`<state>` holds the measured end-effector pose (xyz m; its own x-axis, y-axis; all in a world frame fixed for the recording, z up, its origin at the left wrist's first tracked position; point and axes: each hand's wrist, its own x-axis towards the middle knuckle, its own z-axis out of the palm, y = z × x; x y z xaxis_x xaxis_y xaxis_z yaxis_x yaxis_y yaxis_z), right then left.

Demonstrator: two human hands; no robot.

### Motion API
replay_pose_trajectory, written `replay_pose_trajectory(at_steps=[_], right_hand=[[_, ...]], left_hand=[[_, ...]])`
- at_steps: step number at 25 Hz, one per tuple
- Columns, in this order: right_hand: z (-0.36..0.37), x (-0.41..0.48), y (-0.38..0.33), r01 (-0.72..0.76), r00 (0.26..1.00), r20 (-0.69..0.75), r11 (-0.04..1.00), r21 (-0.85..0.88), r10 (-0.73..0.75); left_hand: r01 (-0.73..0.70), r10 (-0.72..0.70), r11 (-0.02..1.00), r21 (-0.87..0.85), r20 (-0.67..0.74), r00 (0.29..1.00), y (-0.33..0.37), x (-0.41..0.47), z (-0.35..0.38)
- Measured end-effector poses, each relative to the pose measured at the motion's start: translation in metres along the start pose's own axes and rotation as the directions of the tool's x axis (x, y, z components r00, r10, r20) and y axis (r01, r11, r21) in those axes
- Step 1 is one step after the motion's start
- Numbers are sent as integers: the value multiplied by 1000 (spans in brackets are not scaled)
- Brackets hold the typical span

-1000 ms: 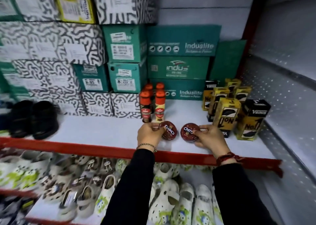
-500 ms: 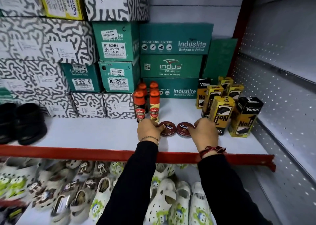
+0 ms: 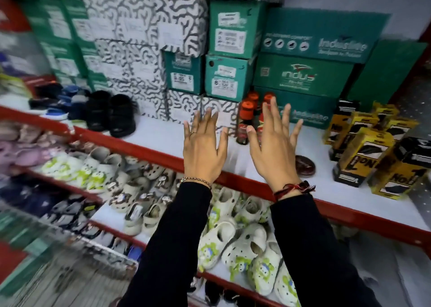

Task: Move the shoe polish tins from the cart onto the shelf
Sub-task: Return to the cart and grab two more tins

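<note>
A dark red round shoe polish tin [image 3: 305, 164] lies flat on the white shelf [image 3: 163, 134], just right of my right hand. A second tin is hidden behind my hands. My left hand [image 3: 203, 148] and my right hand [image 3: 271, 148] are both raised in front of the shelf, fingers spread, palms facing away, holding nothing. The wire cart [image 3: 65, 260] shows blurred at the lower left.
Red-capped polish bottles [image 3: 246, 120] stand behind my hands. Yellow and black polish boxes [image 3: 363, 153] fill the shelf's right end. Stacked shoe boxes [image 3: 233, 50] line the back, black shoes [image 3: 112, 115] sit at the left, white clogs [image 3: 233, 241] lie below.
Both hands let go of the tins and lifted off the shelf with fingers spread. The view has swung to the left and down, bringing the cart into sight.
</note>
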<state>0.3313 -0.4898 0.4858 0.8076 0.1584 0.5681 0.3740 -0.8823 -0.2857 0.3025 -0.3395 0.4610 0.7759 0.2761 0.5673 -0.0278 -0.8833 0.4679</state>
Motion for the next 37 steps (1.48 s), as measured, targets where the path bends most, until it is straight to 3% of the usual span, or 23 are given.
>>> replay_pose_trajectory(at_steps=[4,8,11,13,16,21,24,27,31,37], right_hand=[[30,-11,-70,161,983,70,981,106,-169],[65,-42,-142,299,921,168,914,276,-352],[97,-77,-192,364,835,276,853,373,-477],[123,-109,-225,378,738,389,815,439,-552],[171,-161,-268,339,490,614,785,519,-618],[265,-243,-301,372,74,862,816,442,-501],[327,-282,-300,385,-57,929,851,358,-366],[382,-312,-289,387,-86,961,880,275,-263],[456,-349,-279,368,-25,988,917,152,-154],[521,-386,-275,376,-47,998,925,51,-36]], left_hand=[[140,-129,981,132,-86,988,-55,-29,-45],[324,-293,917,231,-158,943,-117,-76,-90],[481,-435,840,250,-218,874,-165,-125,-118],[595,-546,772,225,-245,801,-200,-166,-133],[775,-740,613,152,-232,631,-258,-236,-141],[967,-968,245,66,-37,248,-332,-338,-118],[994,-990,44,104,134,30,-371,-373,-82],[980,-955,-118,162,252,-157,-405,-398,-35],[919,-895,-291,267,263,-360,-456,-433,26],[878,-874,-364,311,212,-437,-486,-462,84]])
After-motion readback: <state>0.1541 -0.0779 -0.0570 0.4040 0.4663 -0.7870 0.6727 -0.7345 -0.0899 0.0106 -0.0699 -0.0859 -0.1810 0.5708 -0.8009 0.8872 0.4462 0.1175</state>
